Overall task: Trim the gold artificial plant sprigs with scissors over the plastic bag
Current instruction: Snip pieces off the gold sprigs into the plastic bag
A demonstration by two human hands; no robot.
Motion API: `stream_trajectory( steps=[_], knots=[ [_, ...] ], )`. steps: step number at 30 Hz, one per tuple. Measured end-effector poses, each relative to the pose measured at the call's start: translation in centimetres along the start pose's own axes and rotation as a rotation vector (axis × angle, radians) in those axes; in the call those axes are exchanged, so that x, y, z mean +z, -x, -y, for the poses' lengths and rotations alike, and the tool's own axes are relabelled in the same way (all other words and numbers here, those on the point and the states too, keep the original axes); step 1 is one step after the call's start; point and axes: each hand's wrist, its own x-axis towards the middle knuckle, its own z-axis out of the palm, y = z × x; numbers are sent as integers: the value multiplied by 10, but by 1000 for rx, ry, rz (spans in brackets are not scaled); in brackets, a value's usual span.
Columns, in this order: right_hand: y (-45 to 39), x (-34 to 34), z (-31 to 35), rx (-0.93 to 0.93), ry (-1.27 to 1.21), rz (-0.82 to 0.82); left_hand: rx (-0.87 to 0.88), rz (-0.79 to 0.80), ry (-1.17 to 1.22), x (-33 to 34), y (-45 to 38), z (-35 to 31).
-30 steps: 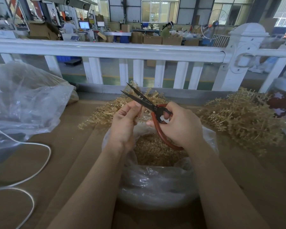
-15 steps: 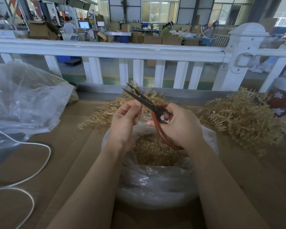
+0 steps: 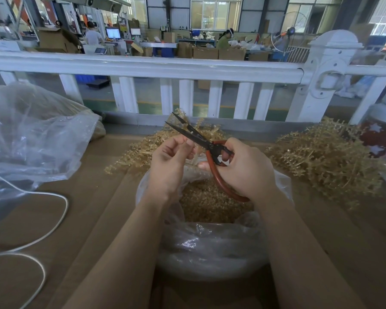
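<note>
My right hand [image 3: 243, 170] grips the red handles of black-bladed scissors [image 3: 194, 137], whose blades stand slightly apart and point up and left. My left hand [image 3: 169, 161] pinches a small gold sprig [image 3: 193, 156] just under the blades, its fingers curled; most of the sprig is hidden. Both hands hover over an open clear plastic bag [image 3: 210, 246] that holds gold trimmings [image 3: 210, 204]. A pile of gold sprigs [image 3: 143, 150] lies behind the hands, and a larger pile [image 3: 325, 163] lies to the right.
A big crumpled clear bag [image 3: 31, 139] lies at the left on the brown cardboard surface [image 3: 87, 197]. A white cable [image 3: 54, 219] loops at the lower left. A white railing [image 3: 165, 68] runs across the back. A red star-patterned container [image 3: 381, 139] stands at the far right.
The scissor blades have narrowed slightly. My left hand's fingers have shifted a little at the sprig under the blades. Both arms stay over the bag.
</note>
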Motion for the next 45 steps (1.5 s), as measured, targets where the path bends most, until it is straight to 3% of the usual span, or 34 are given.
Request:
stream_trajectory(
  steps=[17, 29, 37, 45],
  knots=[
    [-1, 0, 1, 27, -48, 52, -44, -38, -13, 0, -2, 3],
    [1, -5, -1, 77, -176, 105, -122, -227, 137, -5, -7, -3],
    [-4, -4, 5, 192, -614, 82, -80, -113, 20, -7, -8, 6],
    [-3, -6, 11, 177, -748, 68, -184, 57, 160, -6, -6, 2]
  ],
)
